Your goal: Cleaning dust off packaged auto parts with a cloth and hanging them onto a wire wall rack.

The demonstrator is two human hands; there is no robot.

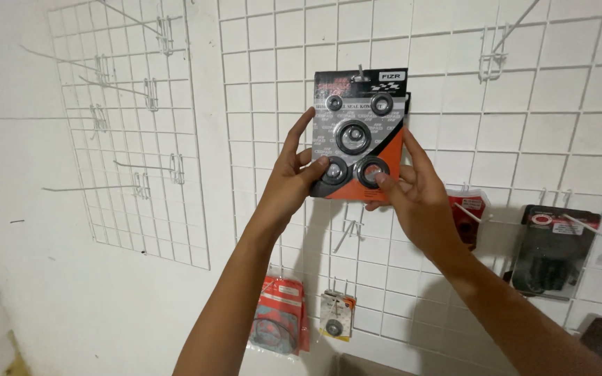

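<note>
A flat card pack [361, 132] of black rubber seal rings, black at the top and orange at the bottom, is up against a white wire grid panel [454, 83]. A metal hook [361, 72] pokes through the slot at its top. My left hand [294, 170] grips the pack's lower left edge, thumb on a ring. On the lower right edge sits my right hand [412, 188], thumb on another ring.
Another white grid panel [134, 125] with bare hooks hangs to the left. Lower down hang a red pack [280, 324], a small yellow pack [336, 317], a red pack [469, 216] behind my right hand and a black pack [552, 251] at the right.
</note>
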